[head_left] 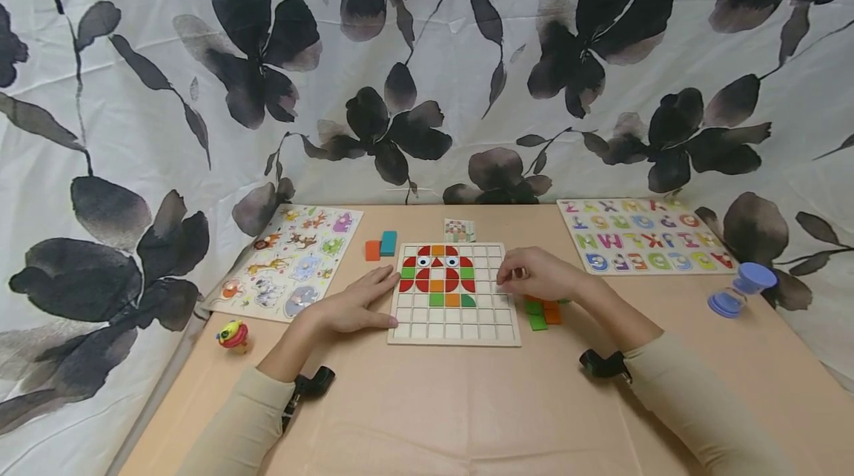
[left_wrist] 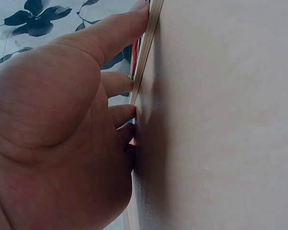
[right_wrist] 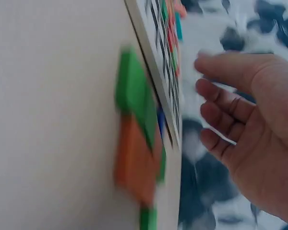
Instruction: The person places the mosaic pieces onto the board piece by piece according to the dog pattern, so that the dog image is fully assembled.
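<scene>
A white gridded board [head_left: 414, 334] lies mid-table, bearing a pattern of red, green and orange tiles with two eye tiles [head_left: 451, 262]. My left hand [head_left: 353, 303] rests at the board's left edge, fingers fairly straight and thumb lower down against the same side. Over the right edge hovers my right hand [head_left: 539, 273], its fingers loosely bent. In the right wrist view that hand [right_wrist: 252, 115] shows nothing between thumb and fingers. Beside the board, below this hand, lie loose green tiles [head_left: 537, 322] and orange tiles [head_left: 552, 313], partly hidden by it.
An orange tile [head_left: 372, 250] and blue tile [head_left: 388, 243] lie behind my left hand. A small pattern card [head_left: 460, 230] sits behind the board. An animal sheet [head_left: 287, 261] is left, a letter sheet [head_left: 643, 236] right. A toy [head_left: 233, 336] and blue hourglass-shaped object [head_left: 740, 291] stand outward.
</scene>
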The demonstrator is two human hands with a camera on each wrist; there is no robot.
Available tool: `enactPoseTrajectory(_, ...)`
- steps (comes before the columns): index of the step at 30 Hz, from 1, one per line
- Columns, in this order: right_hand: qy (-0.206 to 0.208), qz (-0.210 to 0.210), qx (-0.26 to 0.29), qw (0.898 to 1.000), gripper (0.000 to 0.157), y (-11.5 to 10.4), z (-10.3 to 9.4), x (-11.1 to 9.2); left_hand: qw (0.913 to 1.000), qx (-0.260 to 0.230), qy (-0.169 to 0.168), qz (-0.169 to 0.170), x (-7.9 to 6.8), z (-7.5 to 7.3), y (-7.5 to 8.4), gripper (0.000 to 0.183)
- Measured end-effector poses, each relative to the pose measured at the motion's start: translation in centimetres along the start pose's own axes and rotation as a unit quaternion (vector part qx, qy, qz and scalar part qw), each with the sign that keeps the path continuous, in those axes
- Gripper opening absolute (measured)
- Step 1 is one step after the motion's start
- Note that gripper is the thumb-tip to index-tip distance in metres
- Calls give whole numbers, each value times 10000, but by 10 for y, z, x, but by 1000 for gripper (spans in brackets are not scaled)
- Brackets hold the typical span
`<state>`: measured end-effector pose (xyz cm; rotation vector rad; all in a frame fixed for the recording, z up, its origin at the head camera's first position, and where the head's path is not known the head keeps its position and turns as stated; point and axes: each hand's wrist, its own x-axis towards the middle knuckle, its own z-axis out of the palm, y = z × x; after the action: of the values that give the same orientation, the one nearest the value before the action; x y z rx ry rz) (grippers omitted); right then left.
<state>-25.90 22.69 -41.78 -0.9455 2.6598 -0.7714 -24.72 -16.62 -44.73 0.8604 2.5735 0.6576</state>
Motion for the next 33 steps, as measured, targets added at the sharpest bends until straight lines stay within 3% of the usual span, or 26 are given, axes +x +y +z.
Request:
enactPoseTrajectory(5,-182,-384,-219,9989,30,-22,26,17,10000,-45,-7,3,-1,2,0,92)
enactPoseTrajectory(10,228,-342,-604,9973,26,-32,43,25,10000,-76,-12,4,0,1,0,92)
enactPoseTrajectory(16,259,-81,500,9984,21,-33,47,28,10000,-70,22,-49,0,1,1,92)
enactPoseTrajectory(21,11,-136,1262,9919,12,-20,29,16,10000,-56,6,-46,0,1,2,92)
enactPoseTrajectory(24,21,97,1549,9879,9,-1,10,0,10000,-43,18,-15,0,0,2,92)
enactPoseTrajectory(29,23,569,1080,9925,17,33,-15,-32,10000,31,17,14,0,0,1,92)
enactPoseTrajectory(33,-6,898,582,9943,19,48,-23,-52,10000,23,21,-4,0,1,-1,92)
